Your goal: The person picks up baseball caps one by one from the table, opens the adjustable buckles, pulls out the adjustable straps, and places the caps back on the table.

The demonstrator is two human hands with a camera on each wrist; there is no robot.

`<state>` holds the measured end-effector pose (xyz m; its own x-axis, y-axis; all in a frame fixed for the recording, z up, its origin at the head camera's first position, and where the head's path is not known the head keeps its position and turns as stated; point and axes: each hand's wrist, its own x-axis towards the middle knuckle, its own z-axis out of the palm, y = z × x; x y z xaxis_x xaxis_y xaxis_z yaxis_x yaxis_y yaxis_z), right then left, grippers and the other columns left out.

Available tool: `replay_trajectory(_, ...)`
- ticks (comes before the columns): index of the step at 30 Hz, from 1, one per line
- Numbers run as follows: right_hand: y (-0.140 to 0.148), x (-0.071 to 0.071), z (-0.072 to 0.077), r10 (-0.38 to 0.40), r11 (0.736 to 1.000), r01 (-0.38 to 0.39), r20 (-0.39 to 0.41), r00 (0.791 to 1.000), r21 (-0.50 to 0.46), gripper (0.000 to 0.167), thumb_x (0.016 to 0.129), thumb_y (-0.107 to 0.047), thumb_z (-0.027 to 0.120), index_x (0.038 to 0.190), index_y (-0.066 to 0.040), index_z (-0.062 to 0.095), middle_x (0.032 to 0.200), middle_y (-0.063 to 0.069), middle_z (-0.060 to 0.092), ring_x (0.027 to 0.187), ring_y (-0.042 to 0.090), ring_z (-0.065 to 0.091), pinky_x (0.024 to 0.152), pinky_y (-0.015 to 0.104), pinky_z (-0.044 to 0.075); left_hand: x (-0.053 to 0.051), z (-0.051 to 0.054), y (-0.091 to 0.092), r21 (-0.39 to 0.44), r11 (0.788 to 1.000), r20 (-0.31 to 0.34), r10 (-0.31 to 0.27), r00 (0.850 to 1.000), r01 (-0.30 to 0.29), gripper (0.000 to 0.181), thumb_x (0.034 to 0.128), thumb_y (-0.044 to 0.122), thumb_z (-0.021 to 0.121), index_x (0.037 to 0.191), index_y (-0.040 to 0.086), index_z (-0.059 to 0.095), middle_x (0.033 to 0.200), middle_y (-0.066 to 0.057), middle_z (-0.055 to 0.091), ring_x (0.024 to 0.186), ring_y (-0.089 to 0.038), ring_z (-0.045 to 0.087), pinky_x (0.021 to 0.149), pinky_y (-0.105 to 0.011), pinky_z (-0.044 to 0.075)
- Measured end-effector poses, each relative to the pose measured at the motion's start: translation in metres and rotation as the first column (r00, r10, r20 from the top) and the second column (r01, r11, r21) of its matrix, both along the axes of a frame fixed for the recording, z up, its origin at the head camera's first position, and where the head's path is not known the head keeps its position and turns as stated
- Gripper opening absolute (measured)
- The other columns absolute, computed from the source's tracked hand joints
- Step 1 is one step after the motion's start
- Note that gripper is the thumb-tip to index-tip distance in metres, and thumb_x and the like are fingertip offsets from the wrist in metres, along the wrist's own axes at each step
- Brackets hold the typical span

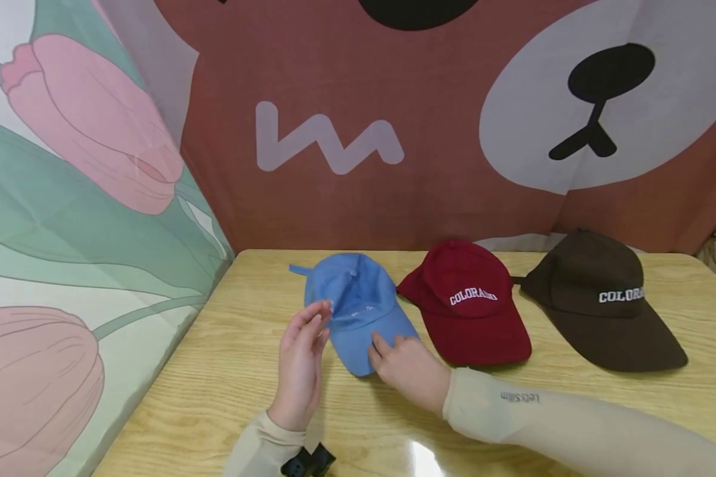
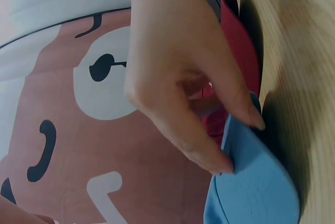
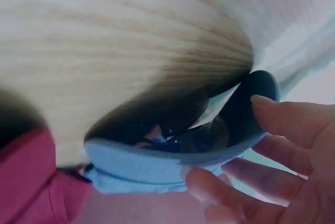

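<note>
A light blue baseball cap (image 1: 349,285) stands on the table with its brim to the front and right. My right hand (image 1: 408,371) pinches the brim; in the left wrist view the hand (image 2: 175,72) has its forefinger over the brim (image 2: 256,182) and its thumb at the edge. My left hand (image 1: 301,371) is raised at the cap's left side, fingers loosely bent and palm turned inward. In the right wrist view, upside down, the left hand (image 3: 298,156) is spread around the brim's side (image 3: 141,158); firm contact is unclear.
Right of the blue cap stands a red cap (image 1: 474,324) lettered COLORADO, then a dark brown cap (image 1: 602,298) with similar lettering. The wooden table (image 1: 215,371) meets a bear-print cloth (image 1: 346,212) at the back and a tulip-print cloth (image 1: 113,258) at the left.
</note>
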<state>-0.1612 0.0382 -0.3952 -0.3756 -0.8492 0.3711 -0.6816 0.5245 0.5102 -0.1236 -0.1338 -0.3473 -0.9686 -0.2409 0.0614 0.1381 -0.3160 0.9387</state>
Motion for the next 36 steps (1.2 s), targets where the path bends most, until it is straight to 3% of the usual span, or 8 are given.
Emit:
replay_trajectory(5, -0.003, -0.006, -0.001, -0.013, 0.999, 0.015, 0.069, 0.998, -0.032, 0.021, 0.078, -0.009, 0.077, 0.098, -0.012, 0.073, 0.104, 0.007, 0.068, 0.055, 0.015, 0.053, 0.042, 0.024, 0.041, 0.001, 0.0, 0.001, -0.005, 1.0, 0.002, -0.011, 1.0, 0.011, 0.021, 0.1013, 0.008, 0.043, 0.115, 0.003, 0.058, 0.114, -0.002, 0.061, 0.114, -0.016, 0.055, 0.095, -0.029, 0.04)
replay_trajectory(12, -0.002, -0.01, -0.002, -0.071, 0.997, 0.079, 0.221, 0.973, -0.026, 0.033, 0.083, -0.007, 0.074, 0.116, -0.012, 0.07, 0.121, 0.011, 0.065, 0.076, 0.021, 0.061, 0.058, 0.028, 0.051, 0.002, 0.001, 0.001, -0.012, 1.0, -0.001, -0.023, 1.0, 0.023, 0.019, 0.1015, 0.009, 0.044, 0.113, 0.004, 0.058, 0.112, -0.001, 0.062, 0.116, -0.017, 0.055, 0.095, -0.029, 0.039)
replay_trajectory(17, -0.002, -0.012, -0.001, -0.126, 0.991, 0.133, 0.271, 0.954, -0.005, 0.037, 0.086, -0.007, 0.073, 0.123, -0.012, 0.067, 0.126, 0.014, 0.061, 0.085, 0.024, 0.062, 0.069, 0.032, 0.055, 0.003, 0.0, 0.001, -0.017, 0.999, 0.011, -0.033, 0.999, 0.033, 0.018, 0.1018, 0.01, 0.044, 0.114, 0.005, 0.057, 0.112, 0.0, 0.062, 0.116, -0.017, 0.055, 0.096, -0.029, 0.039)
replay_trajectory(24, -0.003, -0.016, 0.0, -0.2, 0.978, 0.209, 0.322, 0.925, 0.006, 0.042, 0.085, -0.006, 0.073, 0.126, -0.011, 0.065, 0.126, 0.015, 0.059, 0.09, 0.027, 0.062, 0.071, 0.034, 0.055, 0.003, 0.0, 0.0, -0.038, 0.998, 0.018, -0.048, 0.999, 0.049, 0.021, 0.1025, 0.012, 0.044, 0.118, 0.003, 0.055, 0.115, -0.001, 0.061, 0.118, -0.019, 0.053, 0.098, -0.032, 0.038)
replay_trajectory(28, -0.004, -0.02, 0.001, -0.232, 0.971, 0.238, 0.374, 0.898, 0.031, 0.043, 0.087, -0.004, 0.07, 0.129, -0.011, 0.062, 0.13, 0.016, 0.058, 0.094, 0.029, 0.063, 0.073, 0.035, 0.055, 0.002, -0.001, 0.001, -0.032, 0.999, 0.028, -0.043, 0.999, 0.043, 0.021, 0.1022, 0.011, 0.044, 0.117, 0.003, 0.055, 0.114, -0.001, 0.061, 0.118, -0.02, 0.053, 0.096, -0.03, 0.039)
replay_trajectory(34, 0.0, -0.024, 0.003, -0.237, 0.959, 0.284, 0.526, 0.817, -0.008, 0.048, 0.088, 0.001, 0.068, 0.134, -0.009, 0.059, 0.135, 0.021, 0.053, 0.108, 0.036, 0.061, 0.081, 0.042, 0.054, 0.001, -0.002, 0.004, -0.019, 0.999, 0.039, -0.031, 0.999, 0.031, 0.02, 0.1016, 0.009, 0.044, 0.115, 0.002, 0.056, 0.113, -0.001, 0.062, 0.117, -0.02, 0.054, 0.096, -0.03, 0.039)
replay_trajectory(36, 0.006, -0.023, 0.004, -0.208, 0.961, 0.274, 0.555, 0.806, -0.039, 0.048, 0.087, 0.001, 0.069, 0.133, -0.007, 0.058, 0.134, 0.022, 0.053, 0.109, 0.038, 0.06, 0.082, 0.044, 0.054, 0.001, -0.002, 0.004, -0.018, 0.999, 0.038, -0.027, 0.999, 0.028, 0.02, 0.1014, 0.009, 0.044, 0.115, 0.002, 0.056, 0.112, -0.001, 0.062, 0.117, -0.02, 0.054, 0.096, -0.03, 0.039)
